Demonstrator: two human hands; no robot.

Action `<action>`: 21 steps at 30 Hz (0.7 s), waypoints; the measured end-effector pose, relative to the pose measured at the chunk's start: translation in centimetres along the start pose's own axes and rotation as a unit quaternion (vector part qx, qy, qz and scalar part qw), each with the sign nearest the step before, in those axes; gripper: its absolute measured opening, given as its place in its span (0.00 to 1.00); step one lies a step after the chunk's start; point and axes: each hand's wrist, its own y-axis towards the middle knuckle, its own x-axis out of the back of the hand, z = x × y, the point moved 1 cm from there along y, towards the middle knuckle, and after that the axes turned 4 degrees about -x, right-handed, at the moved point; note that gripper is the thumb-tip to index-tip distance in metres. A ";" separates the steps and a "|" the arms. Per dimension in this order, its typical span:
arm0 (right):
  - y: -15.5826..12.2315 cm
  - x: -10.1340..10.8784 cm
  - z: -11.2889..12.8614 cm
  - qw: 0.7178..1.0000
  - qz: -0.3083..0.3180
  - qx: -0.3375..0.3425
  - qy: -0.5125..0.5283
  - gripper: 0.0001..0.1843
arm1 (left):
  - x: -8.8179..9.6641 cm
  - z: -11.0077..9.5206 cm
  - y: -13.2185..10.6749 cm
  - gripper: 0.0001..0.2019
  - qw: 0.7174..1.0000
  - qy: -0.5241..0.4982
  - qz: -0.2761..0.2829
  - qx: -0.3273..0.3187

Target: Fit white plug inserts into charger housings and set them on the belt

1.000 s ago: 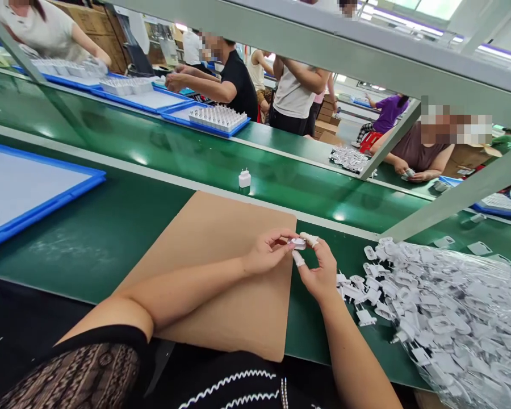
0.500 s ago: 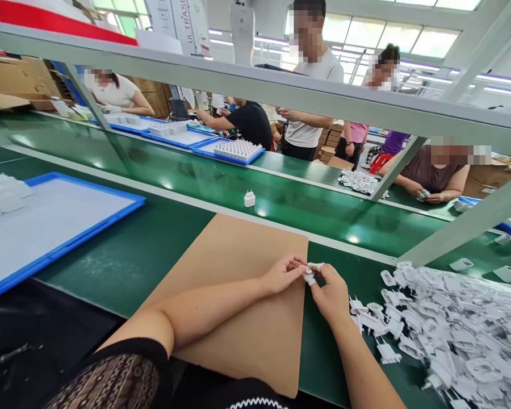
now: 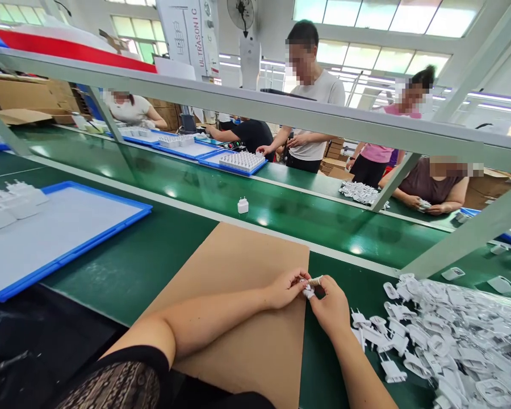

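Note:
My left hand [image 3: 286,288] and my right hand [image 3: 330,304] meet over the right edge of a brown cardboard sheet [image 3: 238,267]. Pinched between their fingertips is a small white plastic plug part [image 3: 308,291], mostly covered by the fingers. White wrappings show on the thumb and a finger of my right hand. To the right lies a large heap of loose white plug parts [image 3: 455,335], some with two metal pins. A white plug adapter [image 3: 242,205] stands pins-up on the green belt [image 3: 187,187] beyond the cardboard.
At left, a blue-rimmed tray [image 3: 106,227] bears white adapters [image 3: 15,204] in rows. A grey shelf bar [image 3: 238,105] with slanted posts crosses ahead. Across the belt, several co-workers sit or stand by blue trays [image 3: 208,162] and a smaller heap of white parts [image 3: 360,192].
The view has tilted up slightly. On the belt, the adapter has shifted a little left. A standing co-worker now reaches toward a tray; the person in pink has moved right. My hands stay together.

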 end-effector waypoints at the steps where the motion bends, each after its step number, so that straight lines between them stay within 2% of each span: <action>1: 0.0 0.0 0.0 1.000 0.000 -0.002 0.001 0.05 | 0.0 0.0 0.0 0.21 1.000 -0.004 0.006 0.003; 5: 0.1 0.1 -0.1 1.000 0.016 -0.015 0.014 0.06 | 0.0 0.1 0.0 0.18 1.000 -0.013 0.020 0.007; 13: 0.1 0.0 -0.1 0.999 0.025 -0.014 0.027 0.08 | 0.3 0.2 0.2 0.11 0.998 0.048 0.020 -0.022; 21: 0.1 -0.1 -0.4 0.999 0.035 -0.011 0.026 0.06 | 0.5 0.8 0.5 0.13 0.998 0.055 0.020 0.007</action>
